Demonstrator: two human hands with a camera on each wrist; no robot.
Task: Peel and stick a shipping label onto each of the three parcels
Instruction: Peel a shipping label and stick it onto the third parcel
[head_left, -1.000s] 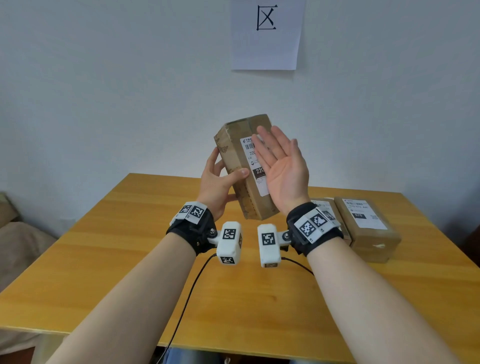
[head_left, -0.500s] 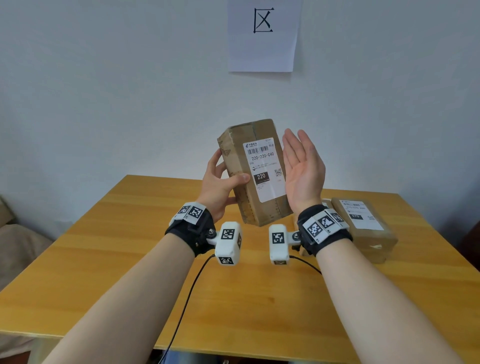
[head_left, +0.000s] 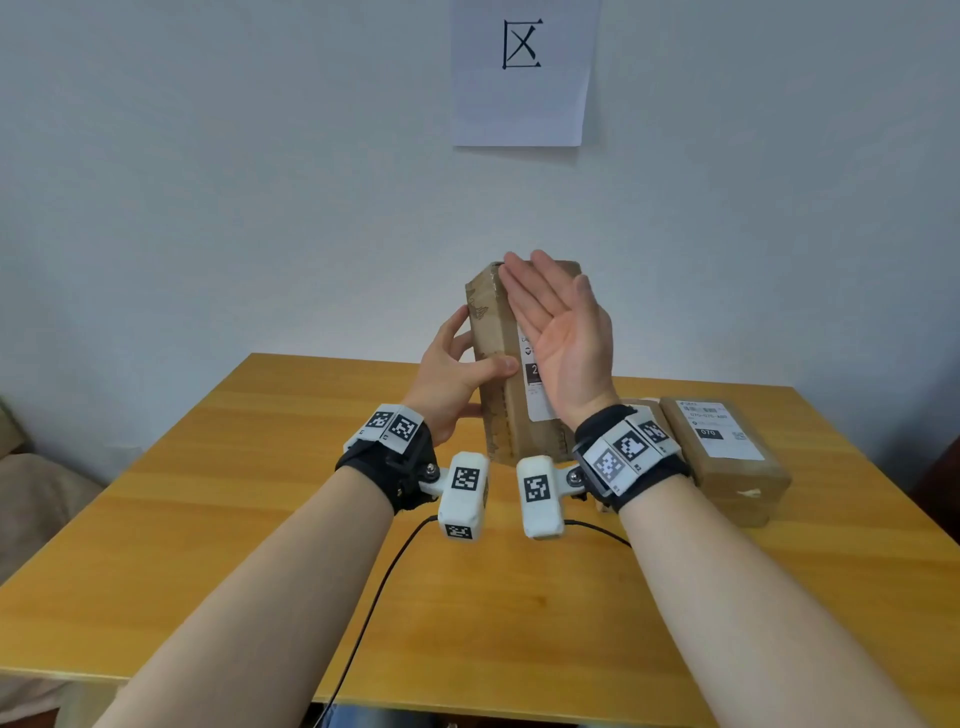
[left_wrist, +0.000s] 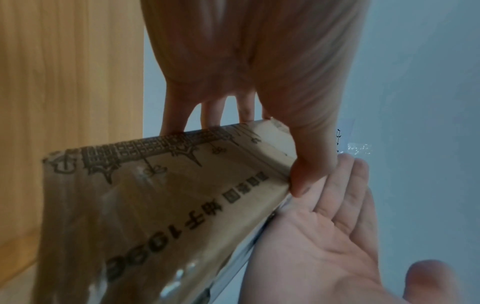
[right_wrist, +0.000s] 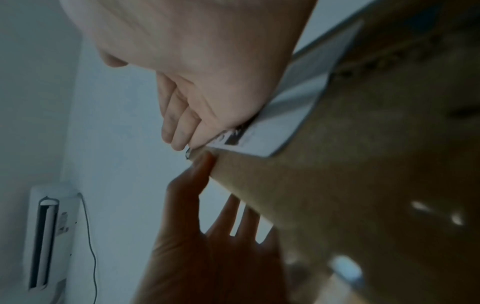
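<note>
The right hand (head_left: 563, 338) covers most of the label (head_left: 537, 400) on the lifted parcel (head_left: 493, 332), so its print is not readable. Behind the right wrist, a second parcel (head_left: 641, 408) on the desk (head_left: 208, 519) is perhaps labelled; hardly visible.

Held parcel (head_left: 501, 364) above table (head_left: 260, 519) centre, two parcels (head_left: 727, 457) right, paper sheet (head_left: 524, 78) on wall behind

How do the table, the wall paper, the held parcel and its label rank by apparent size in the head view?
1. table
2. wall paper and held parcel: look alike, hands hide part of the parcel, so unranked
3. label, mostly hidden by the right hand
</note>
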